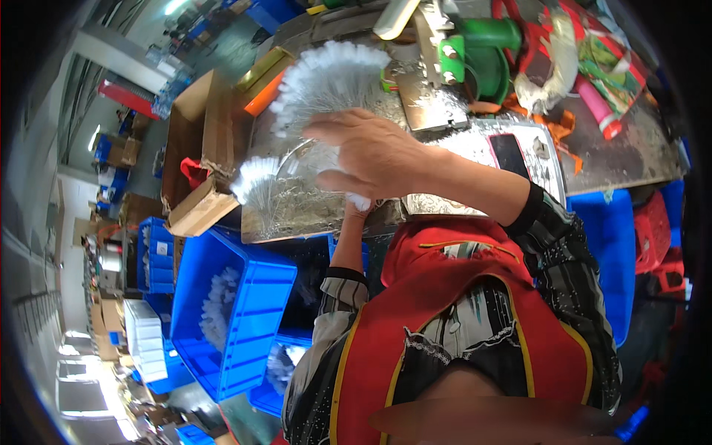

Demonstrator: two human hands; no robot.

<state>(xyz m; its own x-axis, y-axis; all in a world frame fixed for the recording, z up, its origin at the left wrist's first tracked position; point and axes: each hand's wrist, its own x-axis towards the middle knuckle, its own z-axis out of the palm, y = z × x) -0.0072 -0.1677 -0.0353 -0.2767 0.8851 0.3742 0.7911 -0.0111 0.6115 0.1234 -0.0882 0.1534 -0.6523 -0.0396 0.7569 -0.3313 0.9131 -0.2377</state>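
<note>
White-tipped sticks [330, 74] fanned under right hand [371, 156]

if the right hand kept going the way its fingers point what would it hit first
The right hand points leftward across the metal tray. It would probably meet the small fan of white-tipped sticks first, then the cardboard box, though depth is hard to judge here.

Right hand [371, 152] sits at centre frame, palm down, fingers spread and stretched toward the left, thumb low. Its forearm runs down to the right into a dark cuff. Left hand [357, 210] is tucked just beneath it, mostly hidden, its forearm rising straight up from the lower middle.
</note>
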